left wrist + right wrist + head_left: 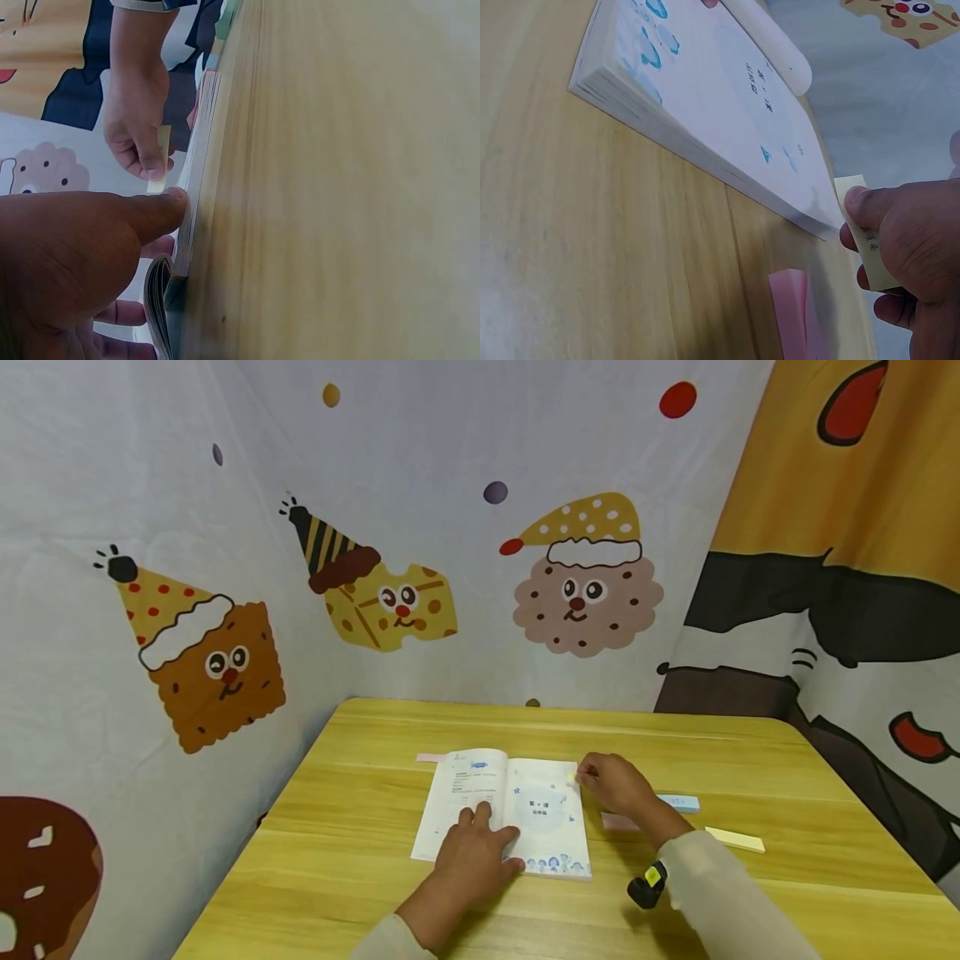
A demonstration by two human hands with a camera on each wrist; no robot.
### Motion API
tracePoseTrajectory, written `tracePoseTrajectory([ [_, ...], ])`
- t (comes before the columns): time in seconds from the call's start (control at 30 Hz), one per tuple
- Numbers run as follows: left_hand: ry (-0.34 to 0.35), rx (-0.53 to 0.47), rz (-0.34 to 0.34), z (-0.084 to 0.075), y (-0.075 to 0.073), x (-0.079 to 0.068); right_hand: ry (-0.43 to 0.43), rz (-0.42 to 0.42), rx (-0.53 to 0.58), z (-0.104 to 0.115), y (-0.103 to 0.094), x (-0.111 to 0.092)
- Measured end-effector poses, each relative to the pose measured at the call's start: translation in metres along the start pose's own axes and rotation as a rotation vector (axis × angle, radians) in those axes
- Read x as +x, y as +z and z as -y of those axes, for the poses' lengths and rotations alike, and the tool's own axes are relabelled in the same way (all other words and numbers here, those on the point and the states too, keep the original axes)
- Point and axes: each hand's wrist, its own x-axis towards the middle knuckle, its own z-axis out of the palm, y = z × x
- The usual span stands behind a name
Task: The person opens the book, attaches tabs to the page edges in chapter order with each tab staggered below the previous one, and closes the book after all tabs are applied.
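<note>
An open book (525, 843) lies on the table, its right page printed with blue drawings and a short title. Spread over the lower middle of the book, near the spine, is my left hand (474, 853); in the left wrist view its thumb touches the edge of the pages. My right hand (618, 785) is just off the upper right edge of the book. Between its thumb and fingers it pinches a pale yellow sticky note (870, 259) with small handwriting. The right wrist view shows the note close to the page corner; whether they touch, I cannot tell.
A pink sticky pad (619, 822) lies right of the book, partly under my right forearm. Farther right are a blue pad (681, 803) and a yellow pad (735, 840). A pink strip (430, 757) sticks out at the book's upper left. Patterned cloth (450, 677) hangs behind the table (337, 893).
</note>
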Motion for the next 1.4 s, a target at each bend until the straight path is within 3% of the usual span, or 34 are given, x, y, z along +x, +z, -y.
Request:
tracePoseTrajectory([
  [0.53,-0.001,-0.014,0.004,0.000,-0.002,-0.001,0.050,0.031,-0.078,0.004,0.011,0.010],
  [1.4,0.000,-0.028,-0.005,-0.001,-0.003,-0.003,0.007,0.049,-0.054,0.003,0.015,0.013],
])
